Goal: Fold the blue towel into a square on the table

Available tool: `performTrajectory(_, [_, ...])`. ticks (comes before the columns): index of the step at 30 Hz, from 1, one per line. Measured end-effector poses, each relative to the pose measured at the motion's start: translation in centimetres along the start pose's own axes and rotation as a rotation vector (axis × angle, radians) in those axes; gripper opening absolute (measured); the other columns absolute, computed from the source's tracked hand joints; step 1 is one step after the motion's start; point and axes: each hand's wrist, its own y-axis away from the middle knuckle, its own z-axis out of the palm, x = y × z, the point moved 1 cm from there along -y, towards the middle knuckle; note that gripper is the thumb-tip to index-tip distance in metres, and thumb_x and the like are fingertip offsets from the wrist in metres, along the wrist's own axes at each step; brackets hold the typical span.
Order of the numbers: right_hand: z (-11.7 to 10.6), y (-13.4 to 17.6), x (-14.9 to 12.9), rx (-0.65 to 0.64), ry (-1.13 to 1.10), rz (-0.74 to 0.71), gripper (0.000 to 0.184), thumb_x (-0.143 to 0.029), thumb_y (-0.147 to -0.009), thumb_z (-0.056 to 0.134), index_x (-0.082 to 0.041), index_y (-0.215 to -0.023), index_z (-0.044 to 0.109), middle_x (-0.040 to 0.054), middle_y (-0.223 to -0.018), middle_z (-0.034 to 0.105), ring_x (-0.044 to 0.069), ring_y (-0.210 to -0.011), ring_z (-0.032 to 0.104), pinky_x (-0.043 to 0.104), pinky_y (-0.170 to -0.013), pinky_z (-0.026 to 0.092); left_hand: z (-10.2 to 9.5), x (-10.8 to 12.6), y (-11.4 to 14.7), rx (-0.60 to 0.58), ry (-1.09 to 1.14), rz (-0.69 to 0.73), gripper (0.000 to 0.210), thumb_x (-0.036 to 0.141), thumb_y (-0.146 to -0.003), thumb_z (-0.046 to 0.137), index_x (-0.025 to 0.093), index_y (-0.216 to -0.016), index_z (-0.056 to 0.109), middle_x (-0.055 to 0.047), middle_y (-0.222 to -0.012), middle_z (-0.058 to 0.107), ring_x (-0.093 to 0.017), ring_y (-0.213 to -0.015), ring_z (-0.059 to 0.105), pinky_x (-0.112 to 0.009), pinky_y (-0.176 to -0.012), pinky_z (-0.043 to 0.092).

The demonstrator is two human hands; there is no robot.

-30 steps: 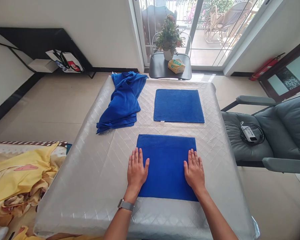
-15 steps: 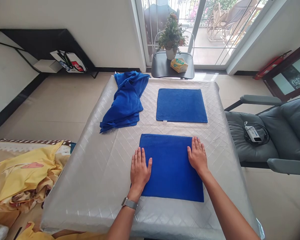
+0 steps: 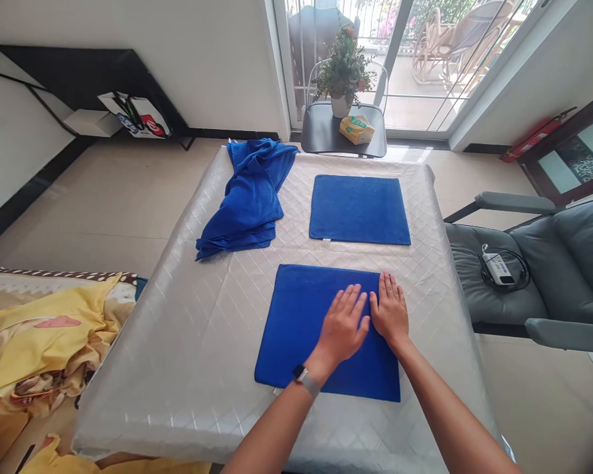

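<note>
Blue microfibre, folded into a flat rectangle, lies on the near half of a table under a quilted silver cover (image 3: 188,342), seen from the head camera. Both of the person's hands press on this folded towel (image 3: 306,329) at its right side. The left hand (image 3: 343,326), a watch at its wrist, lies flat with fingers spread and grips nothing; half a second ago it rested on the towel's left edge, and it has since crossed over to sit just beside the right. The right hand (image 3: 389,309) is likewise flat and open, palm down near the towel's far right corner, holding nothing, much where it was before. With the left hand gone, the towel's left edge now lies bare.

Beyond it, a second folded towel (image 3: 359,209) sits squarely on the far half of the table, and a heap of unfolded blue towels (image 3: 247,197) lies at the far left; neither has shifted. Past the table stands a dark chair (image 3: 326,131) bearing a potted plant (image 3: 344,72) and a pack of tissues (image 3: 357,129). A grey armchair (image 3: 563,263) stands to the right.
</note>
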Motion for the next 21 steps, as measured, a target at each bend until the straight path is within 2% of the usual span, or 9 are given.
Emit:
performTrajectory(2, [0.3, 0.3, 0.5, 0.006, 0.013, -0.051, 0.063, -0.025, -0.103, 0.024, -0.011, -0.16, 0.002, 0.0126, -0.165, 0.023, 0.022, -0.154, 0.014, 0.045, -0.124, 0.02, 2.3, 2.1, -2.8, -0.05, 0.013, 0.039, 0.056, 0.038, -0.103, 0.034, 0.014, -0.153, 0.035, -0.009, -0.162, 0.033, -0.02, -0.153, 0.02, -0.042, -0.126, 0.024])
performTrajectory(4, [0.6, 0.6, 0.9, 0.019, 0.018, -0.093, 0.066, -0.021, -0.101, 0.025, -0.016, -0.16, -0.006, 0.0104, -0.166, 0.019, 0.022, -0.154, 0.011, 0.045, -0.123, 0.021, 4.1, 3.1, -4.8, -0.071, 0.008, 0.0, 0.057, 0.041, -0.104, 0.031, 0.013, -0.152, 0.037, -0.009, -0.161, 0.034, -0.021, -0.152, 0.023, -0.042, -0.125, 0.024])
performTrajectory(6, [0.7, 0.7, 1.1, 0.034, 0.016, -0.103, 0.069, -0.021, -0.101, 0.026, -0.018, -0.159, -0.01, 0.0087, -0.167, 0.017, 0.022, -0.154, 0.01, 0.045, -0.123, 0.022, 5.3, 3.2, -5.8, -0.081, -0.005, -0.042, 0.058, 0.044, -0.104, 0.03, 0.014, -0.153, 0.036, -0.009, -0.161, 0.035, -0.021, -0.151, 0.026, -0.041, -0.125, 0.025])
performTrajectory(8, [0.8, 0.6, 1.0, 0.038, 0.012, -0.098, 0.069, -0.022, -0.101, 0.028, -0.017, -0.16, -0.008, 0.0093, -0.166, 0.017, 0.022, -0.154, 0.011, 0.045, -0.123, 0.021, 5.5, 2.6, -5.9, -0.088, -0.026, -0.06, 0.06, 0.046, -0.104, 0.028, 0.015, -0.154, 0.034, -0.009, -0.161, 0.036, -0.021, -0.151, 0.027, -0.04, -0.125, 0.024])
performTrajectory(12, [0.5, 0.1, 0.3, 0.035, 0.001, -0.029, 0.063, -0.029, -0.103, 0.028, -0.01, -0.16, 0.009, 0.0135, -0.163, 0.027, 0.023, -0.153, 0.018, 0.045, -0.124, 0.02, 4.1, -0.1, -4.8, -0.093, -0.115, -0.112, 0.062, 0.049, -0.104, 0.025, 0.014, -0.154, 0.035, -0.008, -0.162, 0.034, -0.02, -0.152, 0.023, -0.042, -0.126, 0.02])
performTrajectory(15, [0.1, 0.0, -0.2, 0.028, -0.014, 0.004, 0.06, -0.033, -0.104, 0.025, -0.007, -0.158, 0.022, 0.0129, -0.163, 0.029, 0.022, -0.153, 0.019, 0.044, -0.124, 0.019, 2.5, -2.6, -3.8, -0.086, -0.188, -0.177, 0.064, 0.051, -0.103, 0.025, 0.014, -0.155, 0.033, -0.009, -0.163, 0.031, -0.02, -0.153, 0.021, -0.043, -0.126, 0.019])
performTrajectory(21, [-0.4, 0.0, -0.4, 0.003, -0.027, 0.029, 0.059, -0.035, -0.105, 0.023, -0.008, -0.158, 0.023, 0.0108, -0.164, 0.027, 0.02, -0.153, 0.017, 0.043, -0.125, 0.017, -0.9, -7.8, -1.5, -0.072, -0.287, -0.287, 0.062, 0.05, -0.104, 0.024, 0.016, -0.156, 0.03, -0.009, -0.163, 0.029, -0.022, -0.153, 0.02, -0.046, -0.125, 0.02])
